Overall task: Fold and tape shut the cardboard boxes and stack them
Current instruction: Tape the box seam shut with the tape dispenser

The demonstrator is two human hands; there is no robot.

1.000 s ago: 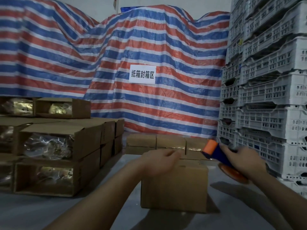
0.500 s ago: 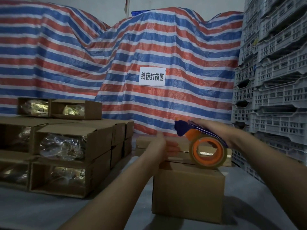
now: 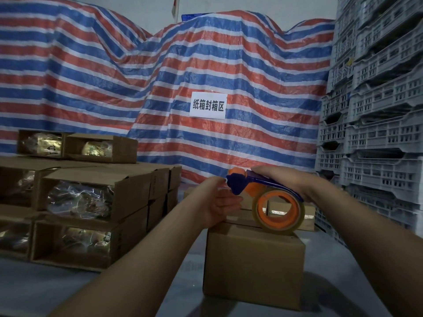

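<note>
A closed brown cardboard box (image 3: 254, 268) stands on the grey floor right in front of me. My right hand (image 3: 282, 179) grips a blue and orange tape dispenser (image 3: 263, 200) from above, and its clear tape roll rests on the box's top near the far edge. My left hand (image 3: 218, 205) rests with straight fingers on the top's far left corner, just left of the dispenser's blue nose. The top seam of the box is hidden by the low viewing angle.
Open boxes (image 3: 91, 195) holding plastic-wrapped goods are stacked at the left. A low row of closed boxes (image 3: 306, 213) lies behind the one I work on. White plastic crates (image 3: 377, 122) tower at the right. A striped tarp (image 3: 160, 76) with a paper sign (image 3: 208, 105) covers the back.
My right hand swung the dispenser over from the box's right side onto its top. My left hand stayed at the top's far left corner, and the view tilted up slightly.
</note>
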